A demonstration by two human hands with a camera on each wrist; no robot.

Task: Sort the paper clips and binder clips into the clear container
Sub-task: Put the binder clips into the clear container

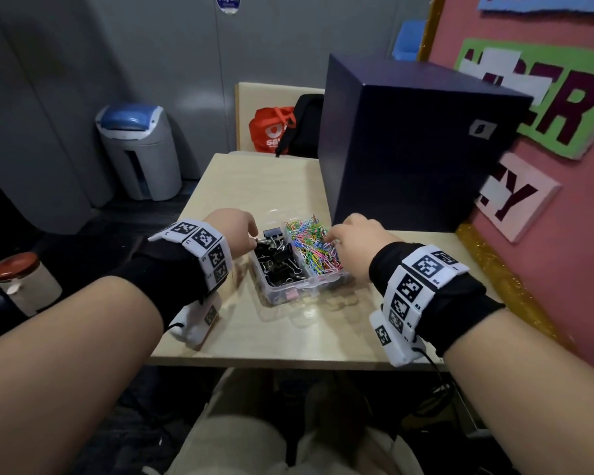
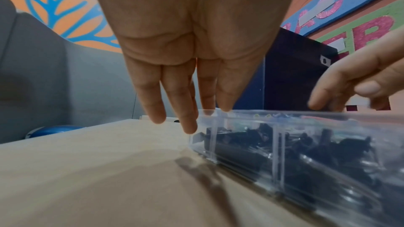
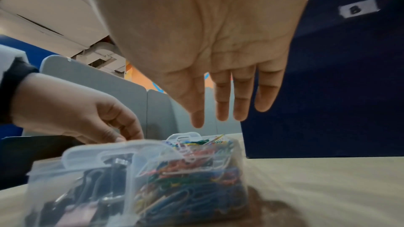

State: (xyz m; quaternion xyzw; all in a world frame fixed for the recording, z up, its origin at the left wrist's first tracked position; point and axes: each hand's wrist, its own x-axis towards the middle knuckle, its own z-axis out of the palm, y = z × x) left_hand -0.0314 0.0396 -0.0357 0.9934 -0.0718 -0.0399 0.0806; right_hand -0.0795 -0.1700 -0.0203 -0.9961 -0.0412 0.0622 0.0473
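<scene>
A clear two-part container [image 1: 288,292] sits mid-table. Its left compartment holds black binder clips [image 1: 278,264] and its right one holds coloured paper clips [image 1: 314,245]. My left hand [image 1: 254,236] hangs over the container's far left rim [image 2: 306,115], fingers [image 2: 188,123] straight and pointing down, thumb tip at the rim, nothing held. My right hand [image 1: 328,238] hovers over the paper clips [image 3: 192,179]. The right wrist view shows that hand [image 3: 220,116] with straight, empty fingers. The binder clips [image 2: 306,148] show through the clear wall.
A large dark blue box [image 1: 408,142] stands just behind and right of the container. A pink board [image 1: 546,255] with letters borders the beige table [image 1: 288,341] on the right. On the floor to the left are a grey bin [image 1: 138,149] and a red-lidded jar [image 1: 21,282].
</scene>
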